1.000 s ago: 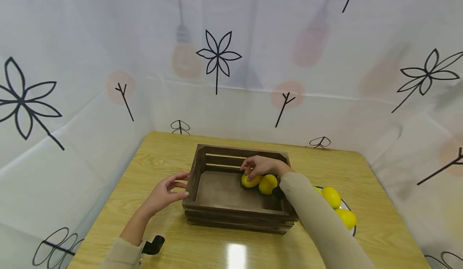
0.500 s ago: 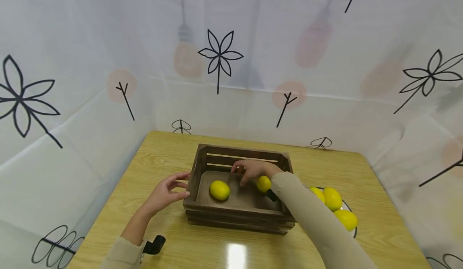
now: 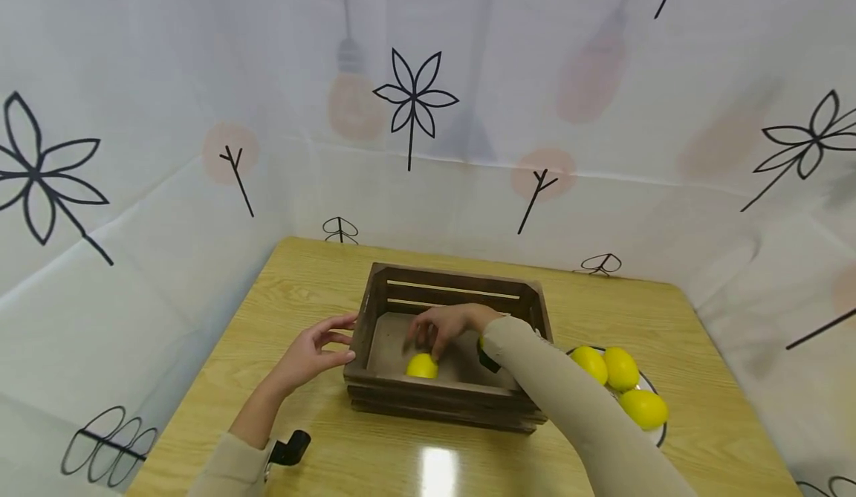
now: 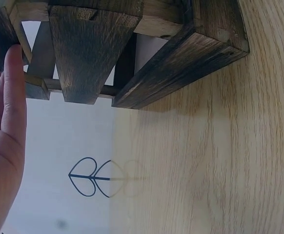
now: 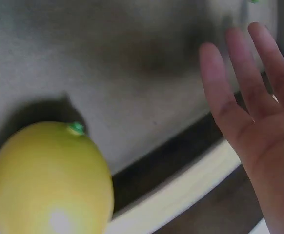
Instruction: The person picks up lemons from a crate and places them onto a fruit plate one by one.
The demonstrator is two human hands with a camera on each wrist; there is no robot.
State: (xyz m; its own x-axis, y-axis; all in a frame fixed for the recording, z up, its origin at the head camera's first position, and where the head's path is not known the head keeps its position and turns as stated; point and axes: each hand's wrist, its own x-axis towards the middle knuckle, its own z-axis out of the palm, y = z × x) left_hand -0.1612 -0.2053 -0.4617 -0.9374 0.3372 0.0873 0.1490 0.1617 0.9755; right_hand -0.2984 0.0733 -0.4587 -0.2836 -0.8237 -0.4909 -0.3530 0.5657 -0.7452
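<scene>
A dark wooden crate (image 3: 444, 400) stands on the table. My left hand (image 3: 310, 352) touches its left end with extended fingers; the left wrist view shows a finger (image 4: 15, 92) against the slats. My right hand (image 3: 444, 326) reaches into the crate, its loosely bent fingers just above a yellow lemon (image 3: 423, 365) whose lower part is hidden by the front wall. A second lemon (image 5: 49, 185) lies on the crate floor, large in the right wrist view and mostly covered by my wrist in the head view. The right hand's fingers (image 5: 215, 83) are spread apart there.
To the right of the crate, a white dark-rimmed plate (image 3: 660, 437) bears several lemons (image 3: 620, 369), partly behind my right sleeve (image 3: 568, 393). A patterned white cloth (image 3: 468, 207) hangs behind the wooden table (image 3: 321, 452) and at its sides.
My right hand came off a lemon, which moved left across the crate floor, then slightly right toward the front wall. The hand followed leftward and nearer. My left hand stays at the crate's end.
</scene>
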